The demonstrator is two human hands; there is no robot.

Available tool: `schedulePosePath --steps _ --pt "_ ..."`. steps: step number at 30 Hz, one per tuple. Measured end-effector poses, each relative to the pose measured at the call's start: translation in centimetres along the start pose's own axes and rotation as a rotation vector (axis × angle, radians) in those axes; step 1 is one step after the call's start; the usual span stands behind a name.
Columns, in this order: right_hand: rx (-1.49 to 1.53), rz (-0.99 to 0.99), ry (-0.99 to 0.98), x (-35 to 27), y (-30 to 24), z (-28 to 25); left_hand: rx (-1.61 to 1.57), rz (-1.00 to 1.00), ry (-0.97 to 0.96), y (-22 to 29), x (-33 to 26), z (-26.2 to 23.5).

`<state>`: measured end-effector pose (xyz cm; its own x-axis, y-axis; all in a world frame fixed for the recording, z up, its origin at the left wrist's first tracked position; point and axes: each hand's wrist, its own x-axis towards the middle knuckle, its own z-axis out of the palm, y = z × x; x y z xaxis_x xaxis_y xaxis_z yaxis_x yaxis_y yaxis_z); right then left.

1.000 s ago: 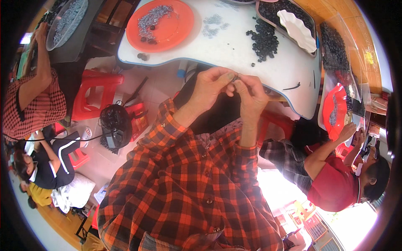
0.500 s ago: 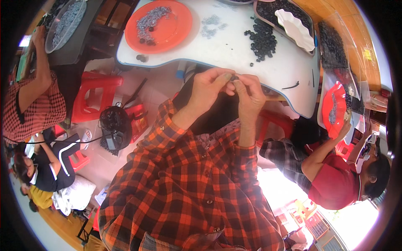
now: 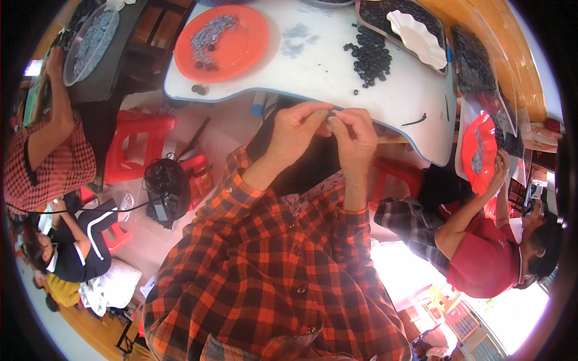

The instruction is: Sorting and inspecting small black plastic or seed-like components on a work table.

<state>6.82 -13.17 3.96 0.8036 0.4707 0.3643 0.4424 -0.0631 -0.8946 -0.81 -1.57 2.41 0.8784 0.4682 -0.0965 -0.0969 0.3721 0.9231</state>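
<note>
My left hand (image 3: 294,133) and my right hand (image 3: 356,138) meet just off the near edge of the white table (image 3: 271,75). Thumbs and forefingers of both are pinched together around a small dark piece (image 3: 331,113), mostly covered by the fingertips. Beyond them on the table lies a loose heap of small black ring-like pieces (image 3: 369,59). To the left is an orange-red plate (image 3: 250,48) holding small grey glossy bits (image 3: 211,33) and a few dark round pieces.
A tray of black pieces (image 3: 376,13) with a white wavy-edged dish (image 3: 415,39) sits at the far right. Thin black strips (image 3: 415,120) lie on the table's right side. Red stools (image 3: 138,144) stand at left. A person in red (image 3: 484,259) works at right beside a red dish (image 3: 480,153).
The table and its contents have shifted slightly left in view. My hands stay pinched together, with the dark piece now more covered. At right, the co-worker's hand has moved up along the red dish.
</note>
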Motion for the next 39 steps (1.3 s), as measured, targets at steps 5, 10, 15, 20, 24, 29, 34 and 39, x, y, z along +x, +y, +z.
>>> schedulePosePath --steps 5,10,15,20,24,29,34,39 --pt "-0.143 -0.038 -0.040 -0.2 -0.3 0.5 -0.061 -0.082 0.045 0.1 0.0 -0.1" --pt "-0.181 -0.065 -0.052 -0.3 -0.2 0.6 -0.135 -0.149 0.008 -0.3 0.3 -0.8" --pt "0.075 0.027 0.031 -0.1 -0.8 0.3 -0.408 -0.188 -0.090 0.4 0.7 -1.2" --pt "0.214 0.147 0.063 -0.6 0.1 -0.1 -0.620 -0.237 -0.206 -0.1 1.0 -1.7" --pt "0.253 0.214 0.059 -0.6 0.2 0.2 -0.642 -0.215 -0.223 -0.5 1.1 -2.2" --pt "0.282 0.276 0.076 -0.7 0.3 0.3 -0.614 -0.186 -0.135 0.0 1.1 -1.9" --pt "0.195 0.289 0.083 -0.8 0.1 0.6 -0.576 -0.147 -0.105 0.0 1.1 -1.8" --pt "0.170 0.253 0.069 -1.0 0.4 0.8 -0.462 -0.194 -0.042 1.3 1.9 -2.1"
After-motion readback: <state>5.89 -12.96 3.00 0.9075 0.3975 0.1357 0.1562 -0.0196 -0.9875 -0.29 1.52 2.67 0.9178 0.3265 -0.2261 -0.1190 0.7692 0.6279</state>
